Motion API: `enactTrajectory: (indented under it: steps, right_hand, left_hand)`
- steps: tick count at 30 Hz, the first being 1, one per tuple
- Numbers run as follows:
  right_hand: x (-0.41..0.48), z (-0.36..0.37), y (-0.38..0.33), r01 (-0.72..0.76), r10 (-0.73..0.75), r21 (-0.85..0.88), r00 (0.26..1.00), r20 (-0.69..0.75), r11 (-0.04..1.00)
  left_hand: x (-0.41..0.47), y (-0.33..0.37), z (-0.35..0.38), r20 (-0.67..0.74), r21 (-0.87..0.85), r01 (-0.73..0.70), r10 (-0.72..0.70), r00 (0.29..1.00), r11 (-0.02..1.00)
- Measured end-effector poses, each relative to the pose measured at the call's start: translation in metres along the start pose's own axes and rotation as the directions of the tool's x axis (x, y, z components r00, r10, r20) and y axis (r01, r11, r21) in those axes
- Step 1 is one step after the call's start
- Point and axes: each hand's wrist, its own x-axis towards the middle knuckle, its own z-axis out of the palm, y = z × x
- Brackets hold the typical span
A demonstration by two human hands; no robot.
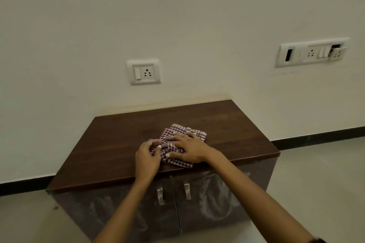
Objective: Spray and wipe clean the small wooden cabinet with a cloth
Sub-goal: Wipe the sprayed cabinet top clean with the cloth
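Head view: a checked cloth (pixel 178 144) is lying folded on the dark wooden top of the small cabinet (pixel 118 144), near its front edge and about midway along. The right hand (pixel 189 149) is pressing flat on the cloth, fingers spread open. The left hand (pixel 147 156) is pinching the cloth's left edge, its grip closed on the fabric. Two door handles (pixel 160 195) are showing below.
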Motion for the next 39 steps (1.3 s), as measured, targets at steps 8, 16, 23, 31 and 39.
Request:
enactTrajectory:
  steps: [8, 16, 23, 31, 39]
  right_hand:
    - [-0.031, -0.022, 0.078, -0.385, 0.375, -0.024, 0.91, -0.176, 0.923]
    - [0.025, 0.014, -0.005, -0.152, 0.14, -0.089, 0.981, -0.131, 0.984]
    - [0.084, 0.002, -0.01, 0.003, -0.005, -0.102, 1.0, -0.028, 0.995]
    - [0.07, -0.019, 0.077, -0.551, 0.545, -0.027, 0.831, -0.11, 0.834]
    - [0.133, -0.006, 0.011, -0.073, 0.075, -0.064, 0.996, 0.039, 0.995]
  left_hand:
    - [0.0, -0.001, -0.002, 0.049, 0.009, 0.004, -0.005, 0.999, 1.0]
    - [0.002, 0.003, 0.004, -0.114, 0.056, -0.021, 0.027, 0.993, 0.998]
    - [0.019, -0.006, 0.0, -0.104, 0.153, 0.027, -0.011, 0.994, 0.988]
    - [0.071, 0.013, 0.02, 0.172, 0.19, -0.088, 0.055, 0.984, 0.978]
    - [0.113, -0.008, 0.019, -0.01, 0.257, 0.05, -0.049, 0.999, 0.965]
